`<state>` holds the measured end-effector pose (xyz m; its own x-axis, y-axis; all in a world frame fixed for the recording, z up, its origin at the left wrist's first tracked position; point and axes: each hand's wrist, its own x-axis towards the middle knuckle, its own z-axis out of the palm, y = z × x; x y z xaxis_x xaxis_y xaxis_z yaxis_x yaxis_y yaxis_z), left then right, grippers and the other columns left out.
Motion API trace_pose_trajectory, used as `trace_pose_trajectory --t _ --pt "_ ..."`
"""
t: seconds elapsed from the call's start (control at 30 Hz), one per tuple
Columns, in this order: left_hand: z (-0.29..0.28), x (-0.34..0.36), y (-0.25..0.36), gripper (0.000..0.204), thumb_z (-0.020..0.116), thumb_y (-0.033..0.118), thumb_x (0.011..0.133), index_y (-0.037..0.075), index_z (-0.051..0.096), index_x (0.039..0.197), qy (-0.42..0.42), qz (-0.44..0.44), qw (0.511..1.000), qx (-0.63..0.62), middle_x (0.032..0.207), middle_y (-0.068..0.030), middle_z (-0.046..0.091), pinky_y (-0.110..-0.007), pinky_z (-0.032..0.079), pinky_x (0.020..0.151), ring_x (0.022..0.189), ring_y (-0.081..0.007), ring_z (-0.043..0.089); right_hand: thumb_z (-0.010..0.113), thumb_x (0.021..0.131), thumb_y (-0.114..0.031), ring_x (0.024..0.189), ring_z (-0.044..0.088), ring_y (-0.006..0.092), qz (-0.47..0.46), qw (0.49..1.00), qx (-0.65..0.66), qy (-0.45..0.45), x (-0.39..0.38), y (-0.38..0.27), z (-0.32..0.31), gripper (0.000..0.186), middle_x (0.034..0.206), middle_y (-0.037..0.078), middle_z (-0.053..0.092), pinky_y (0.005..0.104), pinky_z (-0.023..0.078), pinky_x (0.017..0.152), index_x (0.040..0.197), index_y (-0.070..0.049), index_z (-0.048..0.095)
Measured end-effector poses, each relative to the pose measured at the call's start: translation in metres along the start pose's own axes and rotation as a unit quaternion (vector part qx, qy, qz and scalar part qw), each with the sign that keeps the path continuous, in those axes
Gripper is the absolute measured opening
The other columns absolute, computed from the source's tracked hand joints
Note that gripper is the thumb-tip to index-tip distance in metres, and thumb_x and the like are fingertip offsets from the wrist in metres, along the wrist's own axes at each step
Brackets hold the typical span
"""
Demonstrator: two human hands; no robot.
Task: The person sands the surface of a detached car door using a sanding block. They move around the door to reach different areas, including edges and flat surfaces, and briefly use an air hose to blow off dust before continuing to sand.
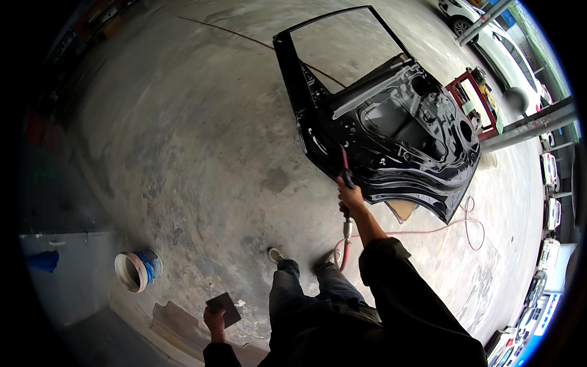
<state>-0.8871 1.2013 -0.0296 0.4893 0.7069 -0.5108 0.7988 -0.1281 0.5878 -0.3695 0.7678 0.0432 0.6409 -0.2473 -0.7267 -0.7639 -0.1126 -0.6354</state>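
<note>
My right hand (351, 197) is closed around an air blow gun (347, 177). Its thin red nozzle points at the lower edge of a black car door (391, 174), whose bare inner side and window frame show. A red air hose (346, 255) hangs from the gun's metal coupling and trails off to the right. Lower left, my left hand (214, 322) grips a dark, flat square sheet (228, 308), which looks like sandpaper. Whether the nozzle touches the door I cannot tell.
A white and blue bucket (147, 269) stands at the lower left near a grey wall. Beyond the door are a red metal stand (480, 104) and a grey post (529, 124). Cardboard (402, 210) shows under the door. Parked cars line the right side.
</note>
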Motion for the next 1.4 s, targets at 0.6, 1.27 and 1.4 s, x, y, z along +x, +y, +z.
trace_pose_trajectory --t 0.6,1.27,1.4 --pt "0.148 0.006 0.168 0.058 0.073 -0.008 0.075 -0.006 0.057 0.131 -0.094 -0.045 0.994 0.011 0.126 -0.0203 0.068 -0.043 0.052 0.096 0.116 -0.0347 0.068 0.072 0.092 -0.057 0.044 0.046 0.0158 0.086 0.941 0.269 0.189 -0.022 0.17 -0.408 0.05 0.061 0.0 0.05 0.0357 0.039 0.043 0.08 -0.013 0.051" --pt "0.373 -0.165 0.395 0.038 0.083 0.008 0.077 0.0 0.066 0.111 -0.298 0.319 0.883 0.175 0.104 -0.0156 0.076 -0.041 0.055 0.086 0.096 -0.029 0.073 0.056 0.104 -0.055 0.045 0.046 0.0123 0.006 0.925 0.367 0.098 -0.094 0.254 -0.535 0.045 0.081 0.006 0.068 0.0289 0.035 0.042 0.095 -0.011 0.061" --pt "0.429 -0.194 0.454 0.036 0.081 0.009 0.082 0.0 0.066 0.114 -0.345 0.352 0.858 0.146 0.104 -0.0138 0.076 -0.038 0.055 0.086 0.096 -0.0266 0.073 0.053 0.106 -0.054 0.046 0.048 0.0118 -0.03 0.931 0.351 0.101 -0.103 0.244 -0.556 0.046 0.084 0.005 0.068 0.0285 0.037 0.043 0.097 -0.01 0.06"
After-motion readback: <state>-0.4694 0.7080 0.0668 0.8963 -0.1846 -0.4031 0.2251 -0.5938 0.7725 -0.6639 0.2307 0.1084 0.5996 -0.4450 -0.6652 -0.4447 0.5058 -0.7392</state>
